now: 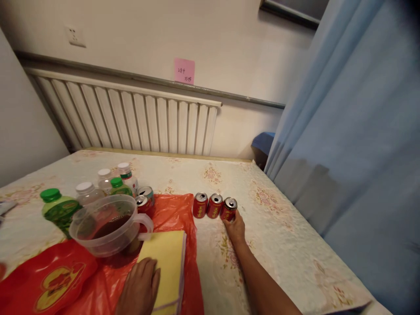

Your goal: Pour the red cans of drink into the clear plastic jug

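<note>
Right hand: my right hand is stretched out over the table, fingers wrapped on the nearest red can, which hides most of their tips.
Red can: it stands just ahead of my right fingertips, tilted a little, long axis close to upright, its silver top with the pull tab leaning up and away from me.
Row of cans: two more red cans stand upright just left of my right fingers, touching each other and the one I hold, tops pointing up.
Left hand: my left hand lies flat, fingers together and loosely curled, on the near corner of a yellow cloth; it grips nothing.
Yellow cloth: folded, long side running away from my left fingers.
Jug: a clear plastic jug with dark liquid sits just beyond my left fingertips, handle turned right, toward the cloth.
Red bag: a red plastic bag spreads under the cloth and jug, between my two hands.
Bottles: a green-capped bottle and others with white caps stand upright, well left and beyond my left fingers.
Table: the flowered tablecloth carries everything.
</note>
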Action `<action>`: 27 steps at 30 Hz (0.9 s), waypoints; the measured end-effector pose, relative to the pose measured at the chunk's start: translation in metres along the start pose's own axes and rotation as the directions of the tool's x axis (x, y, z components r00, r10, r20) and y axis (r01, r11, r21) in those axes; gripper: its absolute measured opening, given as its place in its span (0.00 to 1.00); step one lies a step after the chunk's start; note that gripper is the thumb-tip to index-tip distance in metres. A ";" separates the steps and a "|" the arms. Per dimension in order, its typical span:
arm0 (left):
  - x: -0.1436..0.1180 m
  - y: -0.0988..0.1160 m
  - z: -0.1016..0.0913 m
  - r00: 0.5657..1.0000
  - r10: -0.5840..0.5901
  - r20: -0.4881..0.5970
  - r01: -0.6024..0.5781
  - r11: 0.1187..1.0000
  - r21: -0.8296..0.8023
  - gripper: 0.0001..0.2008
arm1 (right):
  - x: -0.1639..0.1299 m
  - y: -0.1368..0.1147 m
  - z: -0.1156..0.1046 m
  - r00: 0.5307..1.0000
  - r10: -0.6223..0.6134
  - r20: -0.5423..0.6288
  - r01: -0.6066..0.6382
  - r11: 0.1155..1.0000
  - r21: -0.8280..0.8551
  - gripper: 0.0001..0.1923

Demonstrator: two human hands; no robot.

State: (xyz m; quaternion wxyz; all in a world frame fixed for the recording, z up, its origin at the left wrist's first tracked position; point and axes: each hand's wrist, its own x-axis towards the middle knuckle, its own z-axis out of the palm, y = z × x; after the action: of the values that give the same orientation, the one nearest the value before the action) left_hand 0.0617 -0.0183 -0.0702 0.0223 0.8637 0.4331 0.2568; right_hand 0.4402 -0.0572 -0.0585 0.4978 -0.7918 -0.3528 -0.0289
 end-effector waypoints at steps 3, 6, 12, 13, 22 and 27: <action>0.000 0.000 0.001 1.000 0.004 0.005 -0.004 1.000 -0.002 0.15 | 0.000 0.000 0.000 1.000 -0.003 0.001 0.003 1.000 -0.010 0.29; -0.001 0.000 0.000 1.000 -0.003 0.007 0.003 1.000 0.000 0.14 | 0.000 0.000 0.000 1.000 -0.009 0.006 0.009 1.000 -0.012 0.29; -0.001 0.000 0.001 1.000 -0.010 0.017 0.010 1.000 0.000 0.14 | 0.000 0.002 0.001 1.000 -0.015 0.006 0.016 1.000 -0.009 0.29; -0.001 -0.001 0.001 1.000 -0.011 0.014 0.011 1.000 -0.005 0.14 | 0.000 0.002 0.001 1.000 -0.016 0.007 0.016 1.000 -0.009 0.29; -0.001 -0.001 0.001 1.000 -0.006 -0.005 0.006 1.000 0.001 0.14 | 0.000 0.002 0.001 1.000 -0.004 0.011 0.005 1.000 -0.013 0.27; -0.001 0.001 0.001 1.000 -0.015 0.018 0.014 1.000 0.008 0.14 | 0.000 0.003 0.001 1.000 0.004 0.011 -0.004 1.000 0.012 0.28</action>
State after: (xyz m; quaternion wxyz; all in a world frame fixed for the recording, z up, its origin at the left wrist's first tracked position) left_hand 0.0620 -0.0194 -0.0710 0.0246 0.8630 0.4402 0.2469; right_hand 0.4417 -0.0569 -0.0609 0.5007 -0.7897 -0.3539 -0.0213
